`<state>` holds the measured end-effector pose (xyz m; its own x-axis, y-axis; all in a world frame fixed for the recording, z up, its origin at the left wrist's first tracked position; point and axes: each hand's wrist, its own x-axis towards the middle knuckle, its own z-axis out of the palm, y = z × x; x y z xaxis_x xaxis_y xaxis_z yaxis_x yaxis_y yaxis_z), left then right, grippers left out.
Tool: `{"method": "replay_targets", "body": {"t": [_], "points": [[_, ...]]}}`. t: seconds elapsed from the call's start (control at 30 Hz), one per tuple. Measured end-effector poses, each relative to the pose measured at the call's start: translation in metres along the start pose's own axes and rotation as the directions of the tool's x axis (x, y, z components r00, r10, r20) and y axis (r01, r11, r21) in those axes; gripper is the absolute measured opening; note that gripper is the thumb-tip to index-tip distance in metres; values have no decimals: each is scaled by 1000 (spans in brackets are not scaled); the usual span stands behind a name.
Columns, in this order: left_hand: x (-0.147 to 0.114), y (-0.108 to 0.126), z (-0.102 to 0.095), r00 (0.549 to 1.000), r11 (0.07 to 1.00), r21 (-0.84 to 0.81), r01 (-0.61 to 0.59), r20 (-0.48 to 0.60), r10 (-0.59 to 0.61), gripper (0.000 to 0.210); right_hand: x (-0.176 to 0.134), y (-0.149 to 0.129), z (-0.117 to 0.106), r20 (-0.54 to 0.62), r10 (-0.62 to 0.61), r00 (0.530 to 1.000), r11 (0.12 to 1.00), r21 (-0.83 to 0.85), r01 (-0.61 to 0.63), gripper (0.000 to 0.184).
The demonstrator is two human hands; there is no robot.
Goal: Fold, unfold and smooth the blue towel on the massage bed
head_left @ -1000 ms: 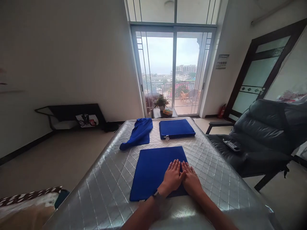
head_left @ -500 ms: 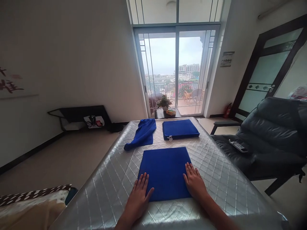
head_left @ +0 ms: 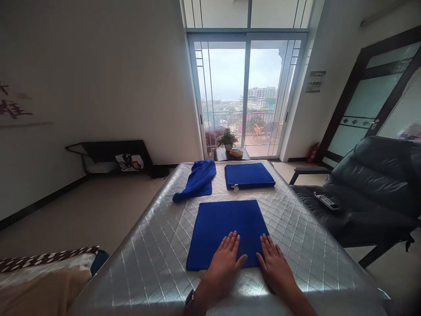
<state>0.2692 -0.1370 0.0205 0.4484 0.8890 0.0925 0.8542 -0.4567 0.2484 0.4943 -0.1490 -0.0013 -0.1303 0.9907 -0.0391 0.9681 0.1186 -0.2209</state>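
Apart and flat, the hands (head_left: 225, 261) (head_left: 275, 263) apparently smooth the blue cloth (head_left: 226, 219) beneath them, the next move probably needing even pressure.

The left hand (head_left: 223, 265) lies palm down, fingers (head_left: 230, 242) straight, close together and pointing forward and a little right, its thumb (head_left: 241, 261) spread inward. The right hand (head_left: 275, 263) is also palm down and flat, fingers extended forward and slightly left, thumb angled inward. The hands are near but apart, thumbs facing, and both forearms (head_left: 301, 303) slant outward toward the lower edge of view
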Motion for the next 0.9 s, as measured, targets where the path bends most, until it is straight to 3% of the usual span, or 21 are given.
{"method": "replay_targets", "body": {"t": [0.07, 0.17, 0.3, 0.4, 0.5, 0.57, 0.67, 0.9], "points": [[16, 25, 3, 988, 986, -53, -155, 3, 156, 68, 1, 1, 0, 13, -9, 1000, 1000, 2, 9, 69], [28, 37, 4, 977, 974, -94, -206, 36, 210, 67, 1, 1, -1, 15, -13, 1000, 1000, 6, 13, 68], [10, 8, 2, 993, 995, -59, -78, 83, 83, 68, 0, -1, -3, 20, 2, 1000, 1000, 2, -2, 68], [-23, -28, 2, 990, 991, 24, 130, 57, -131, 70, -1, -2, -4, 35, 9, 999, 1000, 0, -9, 69], [-58, -59, 8, 932, 928, 92, 362, -32, -361, 72, 0, -2, -3, 31, 6, 1000, 1000, 5, -7, 69], [-75, -72, 13, 894, 888, 111, 447, -88, -439, 73, 0, -2, -3, 35, 7, 999, 1000, -1, -7, 69], [-83, -78, 17, 878, 870, 119, 478, -97, -469, 74, -1, -2, -2, 49, 16, 999, 1000, -17, -15, 69], [-79, -69, 12, 891, 884, 115, 452, -104, -442, 81, 12, -1, -12, 81, -6, 997, 999, -42, 10, 65]]}}
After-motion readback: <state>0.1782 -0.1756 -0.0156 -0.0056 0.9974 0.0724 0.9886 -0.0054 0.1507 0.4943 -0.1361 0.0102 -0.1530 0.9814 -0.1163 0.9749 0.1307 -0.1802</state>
